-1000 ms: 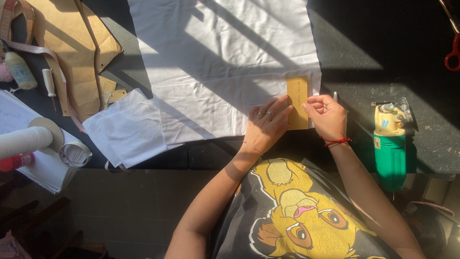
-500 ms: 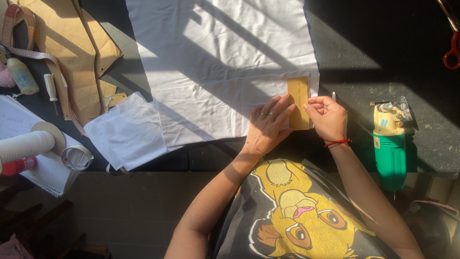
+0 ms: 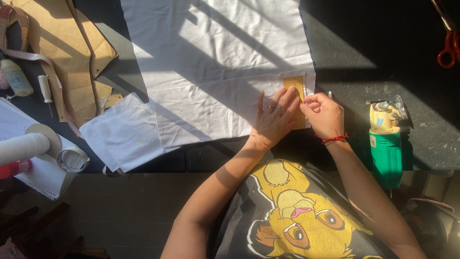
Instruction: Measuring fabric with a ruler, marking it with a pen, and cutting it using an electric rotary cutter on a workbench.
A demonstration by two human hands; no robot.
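Left hand (image 3: 274,119) spread flat, pinning small yellow-brown card template (image 3: 295,98) on wide white cloth sheet (image 3: 215,62) near its right edge, on dark tabletop (image 3: 383,43). Right hand (image 3: 323,114) curled shut at template's right side; what it pinches, cannot tell. Best pressed firmly, template unshifted, tracing tight along edge.

The lower part of the small tan cardboard rectangle (image 3: 294,85) is hidden under the left hand (image 3: 274,119) and the right hand (image 3: 323,114), and what the curled right fingers pinch is too small to tell. The large white cloth sheet (image 3: 215,57) and the brown paper pattern (image 3: 62,43) are cut off by the top edge of the picture. At the far right corner of the dark desk (image 3: 383,38), the red-handled scissors (image 3: 449,45) are cut by the picture's edge, and the white thread cone (image 3: 21,147) is cut at the left.
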